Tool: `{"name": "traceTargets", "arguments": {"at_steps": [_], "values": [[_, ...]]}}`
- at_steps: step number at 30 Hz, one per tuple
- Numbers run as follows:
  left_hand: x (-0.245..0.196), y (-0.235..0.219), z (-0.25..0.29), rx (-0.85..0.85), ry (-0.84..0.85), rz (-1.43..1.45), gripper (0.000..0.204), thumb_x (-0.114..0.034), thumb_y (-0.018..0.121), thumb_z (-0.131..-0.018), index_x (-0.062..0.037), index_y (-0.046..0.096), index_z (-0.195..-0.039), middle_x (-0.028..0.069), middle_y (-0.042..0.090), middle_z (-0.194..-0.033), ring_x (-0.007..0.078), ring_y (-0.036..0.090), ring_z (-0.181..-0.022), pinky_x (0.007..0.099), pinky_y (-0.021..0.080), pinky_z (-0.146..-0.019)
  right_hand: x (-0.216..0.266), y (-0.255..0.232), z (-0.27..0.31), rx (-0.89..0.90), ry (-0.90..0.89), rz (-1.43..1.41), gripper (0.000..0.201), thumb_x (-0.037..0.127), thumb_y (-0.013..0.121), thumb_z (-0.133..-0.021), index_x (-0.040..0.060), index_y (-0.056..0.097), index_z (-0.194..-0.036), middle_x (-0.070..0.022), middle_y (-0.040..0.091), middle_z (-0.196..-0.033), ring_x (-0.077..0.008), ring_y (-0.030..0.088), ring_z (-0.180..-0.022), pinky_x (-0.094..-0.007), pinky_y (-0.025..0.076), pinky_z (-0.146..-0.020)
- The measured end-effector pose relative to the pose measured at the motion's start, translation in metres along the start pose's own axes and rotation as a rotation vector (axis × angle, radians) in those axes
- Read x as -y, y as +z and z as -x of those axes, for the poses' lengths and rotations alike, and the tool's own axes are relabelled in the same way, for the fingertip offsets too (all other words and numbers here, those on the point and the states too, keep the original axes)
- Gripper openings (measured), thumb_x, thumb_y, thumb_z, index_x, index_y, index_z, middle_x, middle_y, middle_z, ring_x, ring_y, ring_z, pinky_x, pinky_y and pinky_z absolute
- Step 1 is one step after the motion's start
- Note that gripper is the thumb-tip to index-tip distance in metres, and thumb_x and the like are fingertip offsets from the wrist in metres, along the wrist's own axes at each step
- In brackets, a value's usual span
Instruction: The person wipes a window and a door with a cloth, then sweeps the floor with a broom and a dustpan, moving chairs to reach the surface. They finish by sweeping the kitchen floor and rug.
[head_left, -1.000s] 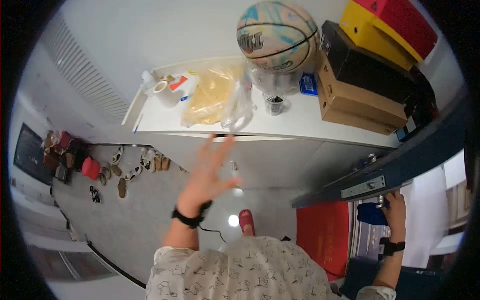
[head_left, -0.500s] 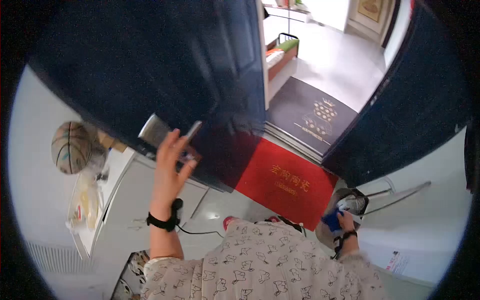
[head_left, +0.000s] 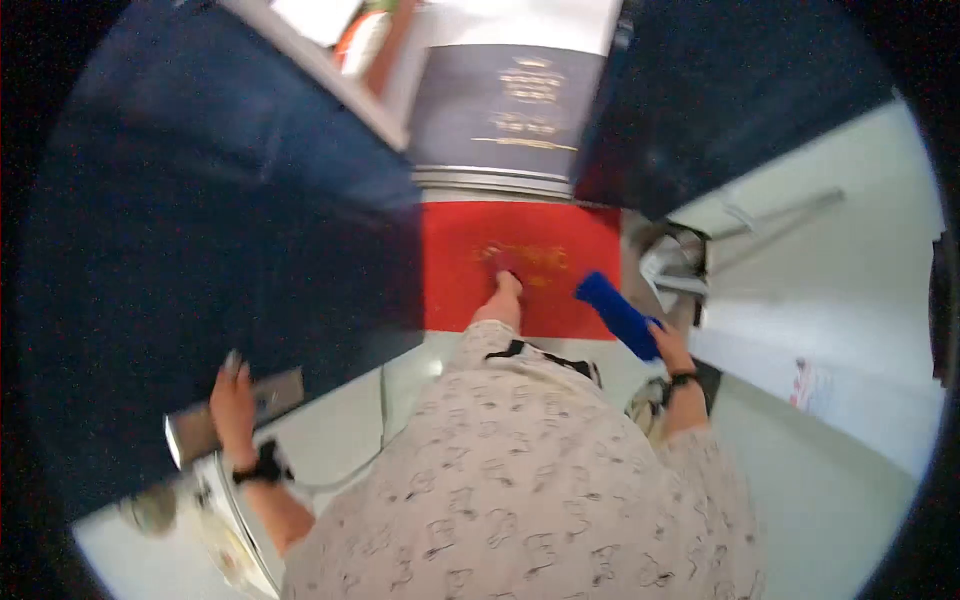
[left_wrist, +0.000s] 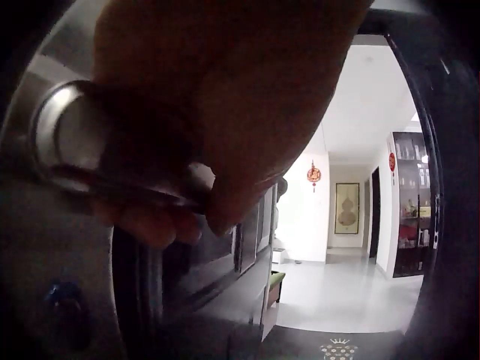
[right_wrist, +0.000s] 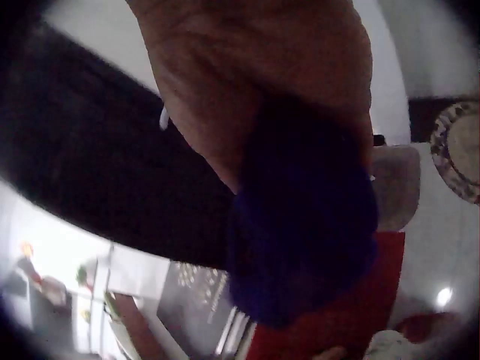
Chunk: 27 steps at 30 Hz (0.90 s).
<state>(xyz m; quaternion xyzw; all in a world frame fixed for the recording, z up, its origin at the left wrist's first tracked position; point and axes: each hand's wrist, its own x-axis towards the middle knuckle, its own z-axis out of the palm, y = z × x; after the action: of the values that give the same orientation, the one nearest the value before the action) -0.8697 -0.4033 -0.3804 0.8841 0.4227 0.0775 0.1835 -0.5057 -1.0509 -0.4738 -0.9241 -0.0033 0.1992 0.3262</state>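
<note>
At the left of the head view my left hand [head_left: 234, 412] grips the metal handle [head_left: 280, 393] of a dark blue door [head_left: 240, 230]. The left wrist view shows the fingers curled under the handle [left_wrist: 64, 135], with much of it behind the hand. My right hand [head_left: 672, 348], out at the right, holds a soft blue cloth [head_left: 618, 314] by one end. The cloth's other end points forward over the red mat [head_left: 450, 280]. In the right wrist view the cloth [right_wrist: 307, 247] bunches dark under the palm [right_wrist: 255, 67].
Beyond the threshold [head_left: 490, 182] lies a dark grey doormat [head_left: 450, 110] in a bright room. A second dark blue panel [head_left: 740, 100] stands at the right, near a white wall [head_left: 830, 330]. One foot [head_left: 508, 283] is on the red mat. A blurred white cabinet top [head_left: 215, 540] shows lower left.
The view has swung from the cabinet and basketball round to the doorway. My left hand, earlier spread in the air, has taken hold of the door handle. The blue cloth remains in my right hand.
</note>
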Motion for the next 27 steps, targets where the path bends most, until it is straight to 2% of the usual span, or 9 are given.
{"name": "traceTargets", "arguments": {"at_steps": [3,4,5,6,14,18,20,24,27], "values": [[-0.014,-0.033,0.052,-0.016,0.288,-0.073,0.034,-0.027,0.051,-0.083,0.0043,0.055,-0.095,0.0223,0.057,-0.078,0.0325,0.053,-0.069,0.0397,0.041,-0.062,0.086,0.017,-0.031,0.227,0.013,-0.084,0.034,0.034,0.049,-0.082,0.0068,0.057,-0.101,-0.0083,0.06,-0.081,-0.0174,0.055,-0.069,-0.0309,0.044,-0.063],[-0.038,-0.041,0.052,0.196,-0.075,0.067,0.036,-0.03,0.052,-0.081,0.0053,0.056,-0.09,0.0222,0.055,-0.069,0.0325,0.052,-0.063,0.0405,0.039,-0.056,0.101,0.016,-0.048,0.297,0.001,0.114,0.031,0.029,0.049,-0.084,0.0033,0.056,-0.098,-0.0073,0.06,-0.081,-0.0156,0.055,-0.069,-0.0298,0.044,-0.061],[-0.005,-0.02,0.045,0.158,0.069,-0.117,0.04,-0.034,0.054,-0.079,0.0054,0.057,-0.083,0.0198,0.055,-0.063,0.0312,0.052,-0.058,0.0407,0.039,-0.054,0.11,0.013,-0.063,0.336,-0.022,0.165,0.03,0.031,0.05,-0.082,0.0057,0.056,-0.097,-0.0097,0.06,-0.08,-0.0199,0.057,-0.069,-0.0336,0.045,-0.061],[-0.008,-0.034,0.048,0.311,-0.465,0.042,0.044,-0.038,0.055,-0.078,0.0055,0.057,-0.075,0.0197,0.055,-0.06,0.032,0.054,-0.056,0.0424,0.04,-0.057,0.113,0.028,-0.079,0.329,-0.226,0.257,0.03,0.031,0.051,-0.078,0.0058,0.057,-0.093,-0.0142,0.061,-0.084,-0.0291,0.058,-0.075,-0.038,0.046,-0.066],[-0.01,-0.051,0.111,0.58,-0.636,-0.087,0.039,-0.04,0.053,-0.081,-0.0022,0.058,-0.085,0.0146,0.06,-0.077,0.0298,0.056,-0.07,0.0386,0.042,-0.06,0.191,0.056,-0.065,0.548,-0.419,0.473,0.03,0.027,0.048,-0.071,0.0044,0.062,-0.086,-0.0173,0.061,-0.084,-0.0323,0.059,-0.077,-0.0393,0.047,-0.072],[0.016,-0.061,0.117,0.577,-0.533,-0.107,0.037,-0.038,0.051,-0.082,-0.0027,0.058,-0.09,0.0144,0.06,-0.08,0.0282,0.056,-0.072,0.0382,0.043,-0.063,0.209,0.0,-0.053,0.655,0.105,0.278,0.037,0.036,0.051,-0.07,0.0043,0.062,-0.086,-0.0149,0.061,-0.079,-0.0262,0.059,-0.069,-0.0358,0.046,-0.064],[0.038,-0.055,0.128,0.586,-0.493,-0.1,0.036,-0.037,0.051,-0.082,-0.0029,0.058,-0.093,0.0143,0.06,-0.082,0.0275,0.055,-0.073,0.038,0.043,-0.064,0.14,0.0,-0.056,0.456,-0.271,0.262,0.044,0.043,0.051,-0.072,0.0033,0.062,-0.089,-0.0175,0.062,-0.084,-0.0293,0.06,-0.076,-0.0383,0.045,-0.068],[0.07,-0.061,0.131,0.562,-0.42,-0.105,0.036,-0.035,0.049,-0.084,-0.0034,0.058,-0.098,0.0141,0.059,-0.085,0.0259,0.055,-0.075,0.0375,0.043,-0.067,0.079,-0.024,-0.016,0.07,0.387,0.286,0.059,0.047,0.053,-0.073,-0.0019,0.052,-0.106,-0.0216,0.055,-0.104,-0.0359,0.052,-0.098,-0.0403,0.041,-0.083],[0.082,-0.075,0.101,0.543,-0.383,-0.126,0.035,-0.034,0.049,-0.084,-0.0036,0.058,-0.101,0.014,0.059,-0.087,0.0251,0.055,-0.076,0.0373,0.043,-0.068,0.033,-0.051,-0.003,-0.269,0.425,0.382,0.046,0.042,0.054,-0.073,0.004,0.057,-0.098,-0.0206,0.059,-0.093,-0.0367,0.057,-0.085,-0.0417,0.045,-0.074]]}}
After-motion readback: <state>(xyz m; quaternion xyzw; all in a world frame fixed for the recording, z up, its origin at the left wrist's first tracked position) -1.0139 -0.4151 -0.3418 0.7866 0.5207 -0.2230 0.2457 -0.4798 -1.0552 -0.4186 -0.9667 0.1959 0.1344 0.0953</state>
